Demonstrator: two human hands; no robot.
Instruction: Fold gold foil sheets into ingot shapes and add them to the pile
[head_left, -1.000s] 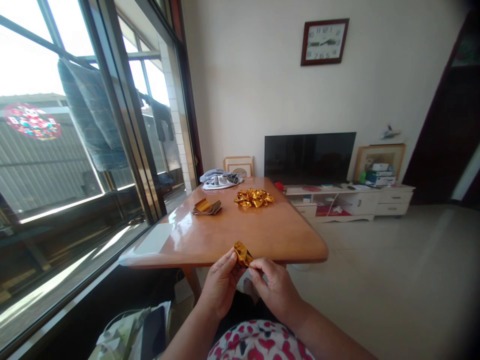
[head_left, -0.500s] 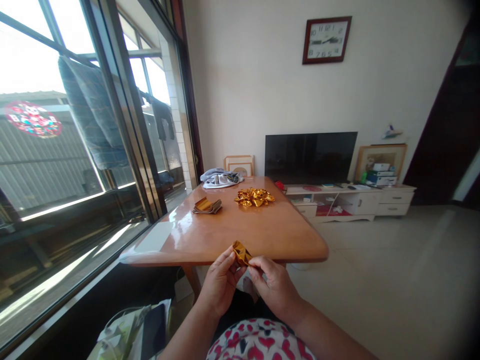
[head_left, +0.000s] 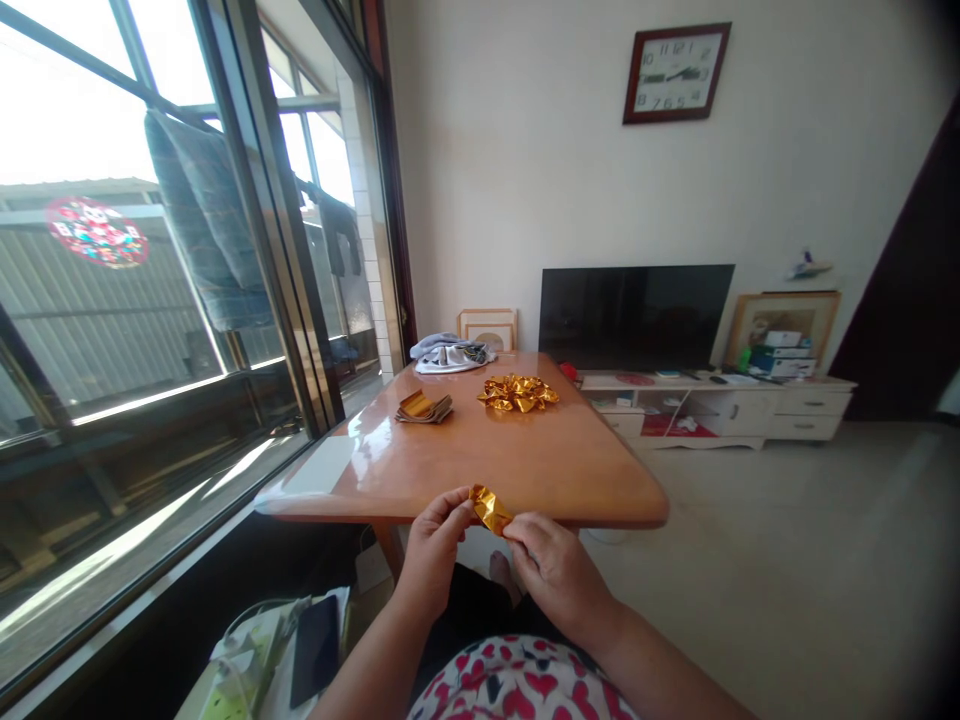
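A small folded piece of gold foil paper (head_left: 489, 507) is pinched between my two hands just in front of the near edge of the wooden table (head_left: 525, 470). My left hand (head_left: 433, 550) grips its left end with thumb and fingers. My right hand (head_left: 551, 568) holds its right end. On the far half of the table lie a heap of folded gold foil pieces (head_left: 519, 392) and a flat stack of gold paper sheets (head_left: 424, 407).
A grey cloth bundle (head_left: 450, 355) lies at the table's far end. A black TV (head_left: 636, 316) stands on a white low cabinet (head_left: 720, 410). A large window (head_left: 150, 300) runs along the left. A phone (head_left: 316, 650) rests on clutter at lower left.
The view has shifted slightly left and down. Both hands stay on the gold foil piece, working it a little between the fingers.
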